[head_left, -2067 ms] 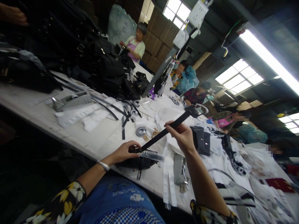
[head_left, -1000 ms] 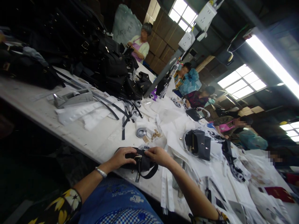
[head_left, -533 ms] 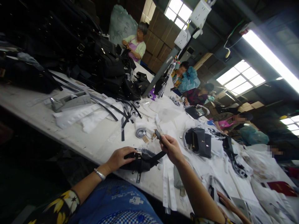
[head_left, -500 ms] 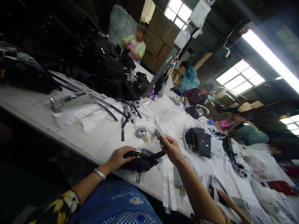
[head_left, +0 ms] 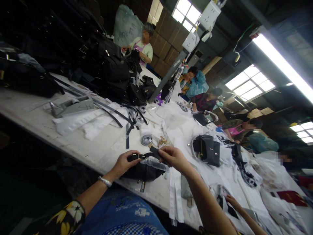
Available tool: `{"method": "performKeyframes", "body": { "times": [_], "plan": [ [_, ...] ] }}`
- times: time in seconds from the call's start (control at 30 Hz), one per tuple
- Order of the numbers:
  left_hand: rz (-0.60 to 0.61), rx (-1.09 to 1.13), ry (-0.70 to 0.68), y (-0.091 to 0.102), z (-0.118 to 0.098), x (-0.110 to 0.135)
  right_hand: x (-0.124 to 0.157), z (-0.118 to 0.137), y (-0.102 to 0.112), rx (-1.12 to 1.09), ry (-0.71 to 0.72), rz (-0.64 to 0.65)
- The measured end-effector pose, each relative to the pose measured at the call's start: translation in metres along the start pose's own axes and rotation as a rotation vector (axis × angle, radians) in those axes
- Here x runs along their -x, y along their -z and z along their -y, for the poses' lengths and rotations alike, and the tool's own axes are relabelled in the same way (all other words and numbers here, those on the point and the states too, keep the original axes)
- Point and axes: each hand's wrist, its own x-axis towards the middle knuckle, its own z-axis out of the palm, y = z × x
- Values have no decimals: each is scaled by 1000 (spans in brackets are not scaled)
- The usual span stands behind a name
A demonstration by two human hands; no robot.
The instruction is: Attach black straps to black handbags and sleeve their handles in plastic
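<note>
A black handbag [head_left: 149,173] lies at the table's near edge in front of me, a metal clasp hanging from its front. My left hand [head_left: 127,162] pinches a black strap by its gold buckle [head_left: 141,156], above the bag's left end. With fingers closed, my right hand [head_left: 172,158] grips the black strap [head_left: 152,152], which arches between both hands over the bag. Clear plastic wrap [head_left: 156,164] covers the part just under the strap. The strap's free end points up and left from my right fingers.
Black bags [head_left: 97,58] are heaped at the back left. A grey tape dispenser [head_left: 73,106] and loose black strips [head_left: 110,114] lie left. A rolled grey strip [head_left: 146,139] sits ahead. Another black bag [head_left: 207,150] stands right, near a co-worker's hand [head_left: 233,202]. A metal post [head_left: 166,80] rises beyond.
My right hand has moved left and slightly down, bringing the strap closer to the buckle, so it now arches. My left hand has shifted slightly upward with the buckle.
</note>
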Motion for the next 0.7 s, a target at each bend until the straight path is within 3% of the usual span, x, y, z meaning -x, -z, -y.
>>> {"method": "performKeyframes", "body": {
  "times": [0.13,0.27,0.57,0.7],
  "plan": [
    [21,5,-10,0,2,0,-18,-25,-21,414,-66,11],
    [51,8,-36,0,0,0,-29,-32,-34,670,-68,13],
    [110,9,-179,-4,4,3,-37,-20,-37,913,-66,55],
    [128,18,-153,-8,2,3,-38,-18,-42,923,0,89]
  ]
}}
